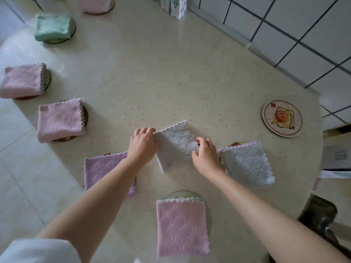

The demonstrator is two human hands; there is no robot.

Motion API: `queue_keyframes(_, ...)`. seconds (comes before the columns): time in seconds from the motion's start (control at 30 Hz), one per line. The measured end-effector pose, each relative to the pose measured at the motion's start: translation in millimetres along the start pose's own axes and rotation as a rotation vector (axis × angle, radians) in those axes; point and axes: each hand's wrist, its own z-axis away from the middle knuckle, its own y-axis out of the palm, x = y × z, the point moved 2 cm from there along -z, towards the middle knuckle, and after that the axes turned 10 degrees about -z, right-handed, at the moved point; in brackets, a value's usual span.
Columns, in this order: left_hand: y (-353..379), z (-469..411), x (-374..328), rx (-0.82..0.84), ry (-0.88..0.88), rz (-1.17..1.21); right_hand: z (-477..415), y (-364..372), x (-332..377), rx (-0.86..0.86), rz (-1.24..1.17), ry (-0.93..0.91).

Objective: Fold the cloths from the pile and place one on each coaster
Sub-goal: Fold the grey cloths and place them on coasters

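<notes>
No word, number or brand can be read anywhere. The bare coaster (281, 118) on the tabletop (171, 73) carries a cartoon drawing and a small red mark near its upper rim, too small to make out as writing. The cartons (177, 6) at the far edge have green print on white, blurred beyond reading. A cardboard box (337, 149) past the right edge of the tabletop bears a pale grey label whose print is equally unreadable.
</notes>
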Motion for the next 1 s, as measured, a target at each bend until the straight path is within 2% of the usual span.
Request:
queue_keyframes(0.13, -0.5, -14.6, -0.1, 0.138, -0.090, 0.034, -5.4, 2.4, -1.1, -0.006, -0.142, 0.149)
queue_keyframes(0.23, -5.1, -17.6, -5.8, 0.178, -0.057, 0.112, -3.1, 1.1, -4.3, -0.006, -0.198, 0.212)
queue_keyframes(0.3, -12.0, -16.9, -11.8, 0.231, -0.051, 0.303, 1.7, 0.8, -7.1, -0.004, -0.236, 0.223)
queue_keyframes(0.43, -31.0, -5.9, -26.1, 0.458, -0.034, 0.927, 10.2, -6.8, -11.9, 0.022, -0.375, 0.226)
queue_keyframes(0.57, -43.3, -0.3, -49.2, 0.577, 0.018, 1.197, 19.6, -32.6, -19.6, -0.022, -0.566, 0.244)
queue_keyframes(0.67, -44.2, -2.4, -76.0, 0.600, 0.014, 1.327, 24.7, -71.1, -32.6, -0.082, -0.690, 0.221)
queue_keyframes(0.8, -34.0, -5.9, -128.6, 0.564, -0.053, 1.400, 19.9, -123.1, -67.3, -0.063, -0.808, 0.182)
queue_keyframes(1.0, -6.4, -25.6, -220.9, 0.465, -0.203, 1.410, -7.9, -187.7, -145.8, -0.094, -0.911, 0.289)
